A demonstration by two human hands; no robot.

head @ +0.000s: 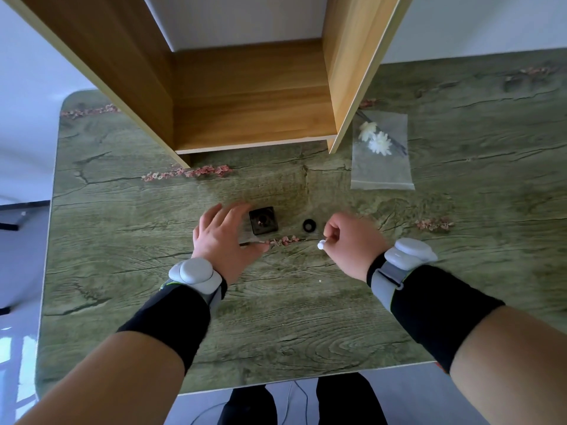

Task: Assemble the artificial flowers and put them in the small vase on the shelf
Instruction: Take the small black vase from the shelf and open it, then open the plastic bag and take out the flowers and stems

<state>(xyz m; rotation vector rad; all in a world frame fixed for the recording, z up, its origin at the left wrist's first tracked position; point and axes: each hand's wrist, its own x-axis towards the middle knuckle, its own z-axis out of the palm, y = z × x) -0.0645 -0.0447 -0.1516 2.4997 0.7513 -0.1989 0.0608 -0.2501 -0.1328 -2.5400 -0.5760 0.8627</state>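
Tabletop (276, 317): green wood-grain surface printed with pink sprigs; all items below were carried on it.

Shelf (251, 118): light wooden unit, stood at the far side of the tabletop; its lower compartment was seen open to the front.

Vase (263, 220): small, dark, square, set upright on the tabletop in front of the shelf, not on it.

Ring (310, 225): small and black, laid flat just right of the vase, apart from it.

Bag (382, 170): clear plastic, laid flat beside the shelf's right side panel. Two white flowers (376, 139) and thin dark stems (399, 145) were seen lying in or on it; which could not be told.

Left hand (221, 237): held open with fingers spread, just left of the vase; nothing was gripped. Contact with the vase could not be judged.

Right hand (346, 240): fingers curled; a small white piece (321, 245) was pinched between thumb and forefinger, just right of the ring and near the tabletop.

Wristbands (193, 273): grey, one worn on each wrist above black sleeves.
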